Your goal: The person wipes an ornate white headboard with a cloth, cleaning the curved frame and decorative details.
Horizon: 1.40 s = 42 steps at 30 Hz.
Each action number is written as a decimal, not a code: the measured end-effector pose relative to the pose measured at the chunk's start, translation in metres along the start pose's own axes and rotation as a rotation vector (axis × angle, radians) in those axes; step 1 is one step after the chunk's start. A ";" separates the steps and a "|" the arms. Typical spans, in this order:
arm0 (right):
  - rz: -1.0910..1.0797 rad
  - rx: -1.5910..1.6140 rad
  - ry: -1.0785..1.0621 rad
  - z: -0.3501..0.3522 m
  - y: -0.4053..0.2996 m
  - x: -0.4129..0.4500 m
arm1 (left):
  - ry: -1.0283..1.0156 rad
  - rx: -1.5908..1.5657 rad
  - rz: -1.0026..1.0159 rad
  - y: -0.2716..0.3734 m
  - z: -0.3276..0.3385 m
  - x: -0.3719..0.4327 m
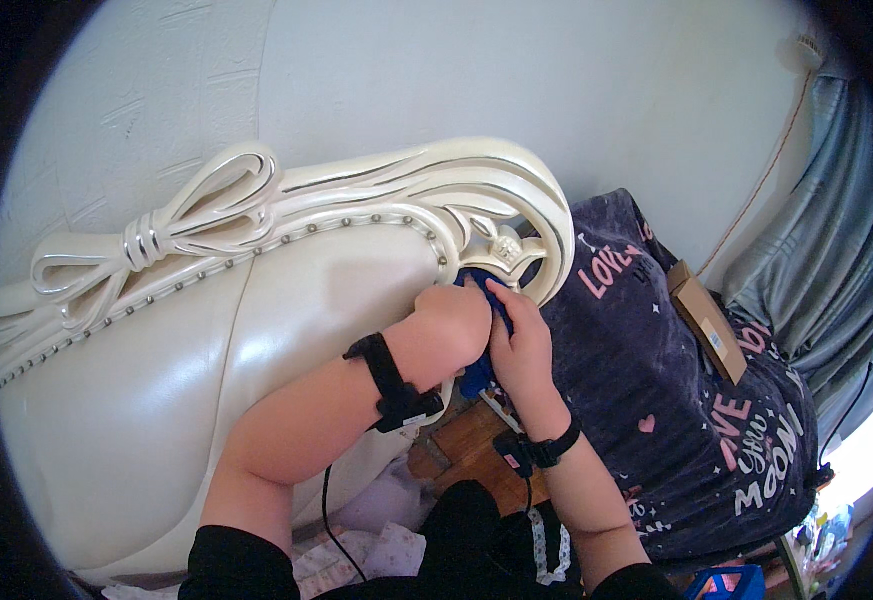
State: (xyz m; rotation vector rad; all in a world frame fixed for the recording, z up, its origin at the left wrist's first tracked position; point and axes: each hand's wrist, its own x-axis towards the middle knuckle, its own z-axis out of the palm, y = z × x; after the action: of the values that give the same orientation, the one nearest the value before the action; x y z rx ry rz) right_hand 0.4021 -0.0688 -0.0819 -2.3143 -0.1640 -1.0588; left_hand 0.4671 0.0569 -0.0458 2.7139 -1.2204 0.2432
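Observation:
A cream headboard [316, 300] with padded leather-like panels, a studded edge and a carved frame with silver lines stands before me. A dark blue cloth [479, 379] lies against the carved scroll [507, 251] at its right end. My left hand [455, 322] is bent against the cloth at the inner edge of the scroll; its fingers are mostly hidden. My right hand [520, 330] is beside it, fingers and thumb closed on the cloth just below the scroll. A black strap with a small device sits on each forearm or wrist.
A dark printed plush blanket [631, 360] covers a bulky thing on the right, with an open cardboard box [709, 322] on it. Grey-blue curtains [819, 217] hang beyond. Wooden floor [474, 450] shows below my hands. A blue plastic object [725, 583] is at the bottom right. Black cables hang from the straps.

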 end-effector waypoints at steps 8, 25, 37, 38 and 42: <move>0.103 -0.211 -0.104 -0.004 -0.011 0.011 | -0.191 -0.184 -0.085 -0.012 -0.014 0.020; 0.140 -0.377 -0.227 -0.007 -0.013 0.006 | -0.028 0.001 0.022 -0.008 -0.015 0.002; 0.227 -0.357 -0.239 -0.003 -0.009 0.018 | -0.081 -0.058 -0.058 -0.014 0.002 0.020; 0.233 -0.353 -0.233 -0.004 -0.009 0.015 | -0.077 -0.051 -0.036 -0.013 0.000 0.017; 0.267 -0.340 -0.232 -0.012 -0.006 0.004 | -0.165 -0.001 -0.028 0.003 -0.023 0.005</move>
State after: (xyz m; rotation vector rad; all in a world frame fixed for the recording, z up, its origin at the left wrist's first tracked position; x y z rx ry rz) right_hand 0.3956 -0.0710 -0.0700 -2.6675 0.2494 -0.7269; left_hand 0.4666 0.0563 -0.0225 2.7951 -1.2211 0.0144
